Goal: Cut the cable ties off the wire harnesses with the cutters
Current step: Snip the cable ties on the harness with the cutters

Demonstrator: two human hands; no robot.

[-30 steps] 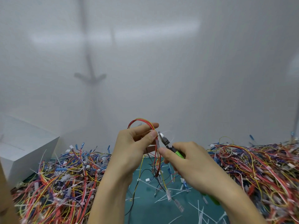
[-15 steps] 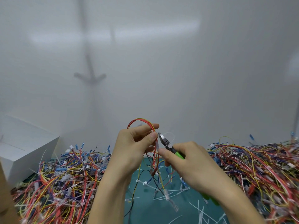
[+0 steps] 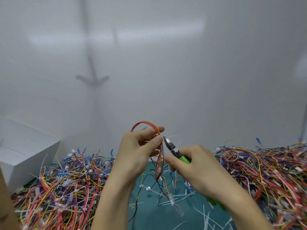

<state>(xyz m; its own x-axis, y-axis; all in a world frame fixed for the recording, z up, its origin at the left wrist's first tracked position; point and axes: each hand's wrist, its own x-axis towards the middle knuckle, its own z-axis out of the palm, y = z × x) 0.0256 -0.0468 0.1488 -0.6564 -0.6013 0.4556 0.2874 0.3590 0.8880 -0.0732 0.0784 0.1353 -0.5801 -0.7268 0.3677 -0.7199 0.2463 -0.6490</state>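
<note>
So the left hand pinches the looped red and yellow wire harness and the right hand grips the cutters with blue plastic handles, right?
Not quite: the head view shows green plastic handles on the metal cutters, not blue. The left hand pinches the looped red and yellow wire harness and the right hand grips the cutters.

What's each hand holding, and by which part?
Left hand pinches the red-and-yellow wire harness just below its loop, thumb against forefinger. Right hand grips the green-handled metal cutters by the handles.
</note>
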